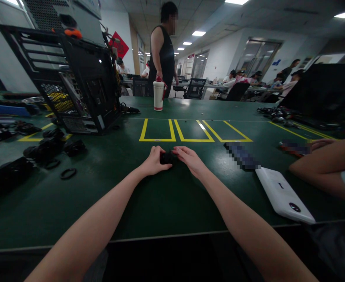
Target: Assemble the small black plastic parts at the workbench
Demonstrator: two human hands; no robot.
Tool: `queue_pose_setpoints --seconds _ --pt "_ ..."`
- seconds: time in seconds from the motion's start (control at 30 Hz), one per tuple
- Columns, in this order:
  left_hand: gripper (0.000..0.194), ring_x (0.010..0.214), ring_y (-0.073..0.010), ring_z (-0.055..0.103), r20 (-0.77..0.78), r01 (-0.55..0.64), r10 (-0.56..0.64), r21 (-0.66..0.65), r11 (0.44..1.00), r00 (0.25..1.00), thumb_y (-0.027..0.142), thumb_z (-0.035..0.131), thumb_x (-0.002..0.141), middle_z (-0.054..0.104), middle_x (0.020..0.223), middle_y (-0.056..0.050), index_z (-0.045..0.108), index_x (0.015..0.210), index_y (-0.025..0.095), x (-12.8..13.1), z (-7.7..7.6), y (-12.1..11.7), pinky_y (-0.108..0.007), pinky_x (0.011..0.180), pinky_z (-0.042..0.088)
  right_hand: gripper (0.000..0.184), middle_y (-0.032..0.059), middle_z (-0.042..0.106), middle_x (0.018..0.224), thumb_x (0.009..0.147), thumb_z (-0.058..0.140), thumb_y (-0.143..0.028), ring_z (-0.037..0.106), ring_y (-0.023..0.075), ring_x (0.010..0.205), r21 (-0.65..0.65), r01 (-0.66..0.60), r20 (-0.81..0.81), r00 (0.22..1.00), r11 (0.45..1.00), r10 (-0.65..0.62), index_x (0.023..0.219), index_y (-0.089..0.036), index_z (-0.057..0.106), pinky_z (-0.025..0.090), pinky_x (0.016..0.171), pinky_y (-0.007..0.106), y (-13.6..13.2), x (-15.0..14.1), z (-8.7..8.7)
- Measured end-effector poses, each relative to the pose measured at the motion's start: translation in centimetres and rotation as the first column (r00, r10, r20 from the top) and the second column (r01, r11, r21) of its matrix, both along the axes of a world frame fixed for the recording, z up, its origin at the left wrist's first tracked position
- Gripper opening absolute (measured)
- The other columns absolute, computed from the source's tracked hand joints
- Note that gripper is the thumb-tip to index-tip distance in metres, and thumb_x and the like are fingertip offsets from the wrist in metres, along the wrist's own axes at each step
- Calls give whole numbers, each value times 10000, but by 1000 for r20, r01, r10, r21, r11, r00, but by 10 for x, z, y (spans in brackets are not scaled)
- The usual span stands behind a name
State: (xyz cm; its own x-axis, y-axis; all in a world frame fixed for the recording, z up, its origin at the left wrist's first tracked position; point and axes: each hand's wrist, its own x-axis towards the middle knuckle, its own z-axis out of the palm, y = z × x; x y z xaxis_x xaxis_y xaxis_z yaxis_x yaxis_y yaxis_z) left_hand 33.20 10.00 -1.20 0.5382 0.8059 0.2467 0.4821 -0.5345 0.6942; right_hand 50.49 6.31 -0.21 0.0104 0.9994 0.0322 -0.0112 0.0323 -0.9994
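Note:
Over the green table [166, 203], straight ahead of me, my left hand [154, 162] curls thumb and fingers around a small black cylindrical part [166, 158]. From the other side, my right hand [190, 159] has its fingertips pressed together at the part's right end, where a thin dark edge sticks up. The part is too dark to tell its exact kind. Left of my hands lie a black ring [68, 173] and a short black round piece [74, 147], beside a cluster of dark equipment [8, 172].
An open computer case [84, 90] stands at the left. Yellow tape outlines [157, 140] mark the table ahead, with a white cup [159, 96] behind them, held by a standing person. At right are a phone [243, 156], a white device [284, 194] and another person's arm [331, 160].

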Motion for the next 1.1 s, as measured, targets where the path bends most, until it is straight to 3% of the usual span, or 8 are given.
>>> queue_pose_setpoints --seconds 0.33,0.77,0.93,1.1 --pt "430 819 -163 423 3 -6 6 10 1000 1000 381 632 574 354 911 -26 412 884 180 1 -1 0 -342 721 424 266 43 592 982 731 494 -368 495 150 990 -4 -27 -31 999 1000 27 941 -213 544 328 878 337 0 -1 2" --pt "444 821 -165 430 2 5 -5 -12 1000 1000 397 625 581 356 937 -31 404 904 187 -1 -1 1 -344 714 434 248 29 580 969 737 477 -377 494 143 984 21 27 -45 999 999 -26 921 -221 536 338 876 335 -1 -2 2" --pt "446 832 -168 428 4 19 -19 -28 999 1000 407 616 588 355 950 -35 402 912 188 -2 0 1 -346 721 433 270 36 576 1010 735 487 -369 482 155 1009 0 -29 -14 999 1000 29 959 -227 540 324 892 350 -1 -1 3" --pt "443 826 -168 425 -8 10 -10 -3 1000 1000 398 622 585 356 934 -35 401 905 184 -1 -1 1 -342 720 429 257 31 581 991 742 476 -380 482 155 1011 31 24 -24 999 999 -23 939 -229 542 325 892 351 0 -2 0"
